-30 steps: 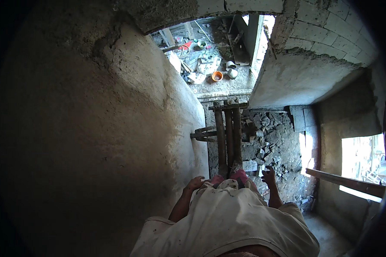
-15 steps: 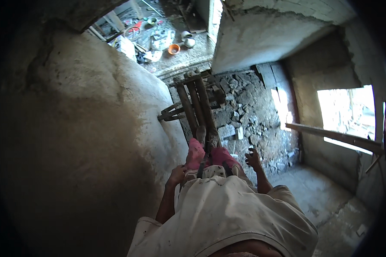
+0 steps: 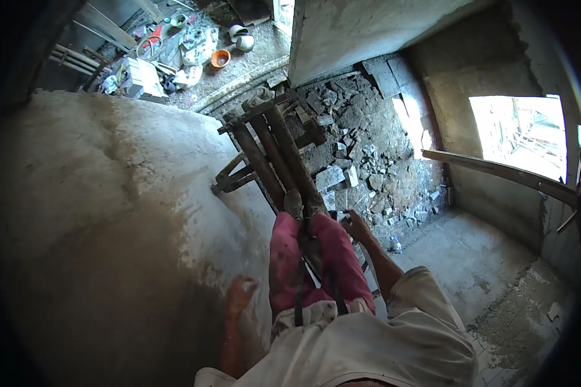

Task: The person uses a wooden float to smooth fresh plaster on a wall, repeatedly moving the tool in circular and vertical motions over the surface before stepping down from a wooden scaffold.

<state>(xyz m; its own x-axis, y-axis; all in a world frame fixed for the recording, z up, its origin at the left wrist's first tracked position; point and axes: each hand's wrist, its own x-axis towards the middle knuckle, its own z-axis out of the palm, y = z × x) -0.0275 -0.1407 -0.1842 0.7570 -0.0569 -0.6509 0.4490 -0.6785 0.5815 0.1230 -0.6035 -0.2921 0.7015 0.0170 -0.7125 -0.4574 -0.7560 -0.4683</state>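
My left hand is raised beside the plastered wall; its fingers are loosely curled and apart, a little blurred, and nothing shows in them. My right hand hangs out past my right knee, fingers apart and holding nothing I can see. Below, my shoes stand on a scaffold of round wooden poles, which runs away from me. A crosspiece lies across the poles' far end, and side braces reach toward the wall.
Stone rubble covers the ground right of the scaffold. A wooden beam crosses before the bright window opening. Far left lie an orange bucket, metal pots and white blocks. A concrete partition stands ahead.
My view has shifted, showing more of my legs. My left hand has left my hip and moved out toward the wall. My right hand has come in closer to my right leg.
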